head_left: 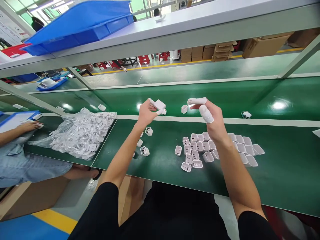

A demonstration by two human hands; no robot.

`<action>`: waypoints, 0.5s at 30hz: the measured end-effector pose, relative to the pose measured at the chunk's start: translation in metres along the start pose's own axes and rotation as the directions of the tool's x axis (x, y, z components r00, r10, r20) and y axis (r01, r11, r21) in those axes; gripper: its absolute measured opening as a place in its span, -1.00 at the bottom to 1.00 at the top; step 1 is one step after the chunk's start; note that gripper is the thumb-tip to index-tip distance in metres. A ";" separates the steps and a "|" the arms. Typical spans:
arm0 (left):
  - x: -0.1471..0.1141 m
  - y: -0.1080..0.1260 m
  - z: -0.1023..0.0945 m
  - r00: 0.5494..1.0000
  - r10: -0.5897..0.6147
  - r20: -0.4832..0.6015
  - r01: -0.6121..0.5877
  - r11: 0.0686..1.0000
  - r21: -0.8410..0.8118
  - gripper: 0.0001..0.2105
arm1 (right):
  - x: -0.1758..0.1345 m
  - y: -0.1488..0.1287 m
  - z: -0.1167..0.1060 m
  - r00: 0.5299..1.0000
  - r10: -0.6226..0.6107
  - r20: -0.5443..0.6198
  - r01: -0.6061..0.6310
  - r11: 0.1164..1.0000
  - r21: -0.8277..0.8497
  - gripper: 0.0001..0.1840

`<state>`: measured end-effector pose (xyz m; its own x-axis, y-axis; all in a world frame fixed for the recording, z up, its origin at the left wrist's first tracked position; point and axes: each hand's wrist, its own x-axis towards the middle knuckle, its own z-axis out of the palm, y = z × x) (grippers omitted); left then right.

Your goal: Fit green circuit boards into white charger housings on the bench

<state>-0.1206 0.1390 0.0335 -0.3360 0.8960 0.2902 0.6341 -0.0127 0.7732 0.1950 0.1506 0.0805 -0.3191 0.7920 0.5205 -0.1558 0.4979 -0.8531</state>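
Observation:
My left hand (148,111), with white finger cots on, pinches a white plastic charger housing (160,104) above the green belt. A small piece of circuit board shows at the housing's lower edge. My right hand (210,113) is over the belt's near edge, its cot-covered thumb and index finger apart, with nothing visible between them. Just left of its fingertips a small white housing (184,109) sits on the belt. Several open white charger shells (193,146) lie in rows below my right hand. Several housings with parts inside (144,151) stand beside my left forearm.
A plastic bag of white parts (85,136) lies at left, near a co-worker's hand (31,126). Flat white covers (248,150) lie right of my right forearm. A small circuit board (246,114) is on the green belt (225,96). Above runs a shelf (187,30) with blue trays (82,26).

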 end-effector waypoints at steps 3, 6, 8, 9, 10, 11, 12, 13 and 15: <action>0.041 -0.041 -0.002 0.991 -0.130 0.026 0.110 0.915 0.387 -0.63 | -0.001 -0.011 -0.005 0.999 -0.037 -0.038 0.035 0.998 -0.044 -0.46; 0.056 -0.070 -0.001 0.981 -0.189 0.033 0.149 0.859 0.490 -0.65 | -0.004 -0.018 -0.005 0.998 -0.057 -0.022 0.055 0.994 -0.090 -0.50; 0.058 -0.081 0.001 0.976 -0.213 0.042 0.157 0.826 0.541 -0.65 | -0.006 -0.020 -0.005 0.998 -0.067 -0.005 0.066 0.992 -0.104 -0.55; 0.058 -0.085 0.001 0.975 -0.219 0.050 0.154 0.814 0.559 -0.67 | -0.007 -0.021 -0.005 0.997 -0.074 0.002 0.073 0.992 -0.106 -0.59; 0.059 -0.088 0.002 0.974 -0.218 0.058 0.146 0.805 0.575 -0.71 | -0.007 -0.021 -0.006 0.997 -0.082 0.008 0.082 0.991 -0.106 -0.62; 0.059 -0.090 0.003 0.975 -0.212 0.065 0.134 0.799 0.587 -0.75 | -0.007 -0.022 -0.006 0.996 -0.090 0.009 0.091 0.990 -0.108 -0.65; 0.060 -0.090 0.004 0.978 -0.199 0.069 0.120 0.794 0.596 -0.77 | -0.007 -0.022 -0.007 0.995 -0.097 0.009 0.097 0.989 -0.113 -0.67; 0.060 -0.090 0.005 0.981 -0.182 0.069 0.104 0.791 0.603 -0.76 | -0.007 -0.022 -0.007 0.995 -0.102 0.006 0.102 0.988 -0.119 -0.68; 0.060 -0.089 0.012 0.986 -0.148 0.070 0.075 0.789 0.609 -0.73 | -0.006 -0.022 -0.008 0.994 -0.107 -0.005 0.106 0.986 -0.132 -0.69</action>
<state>-0.1892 0.1994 -0.0247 -0.3765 0.9169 0.1322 0.8996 0.3278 0.2885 0.2075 0.1382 0.0961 -0.2958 0.7358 0.6091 -0.0635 0.6211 -0.7811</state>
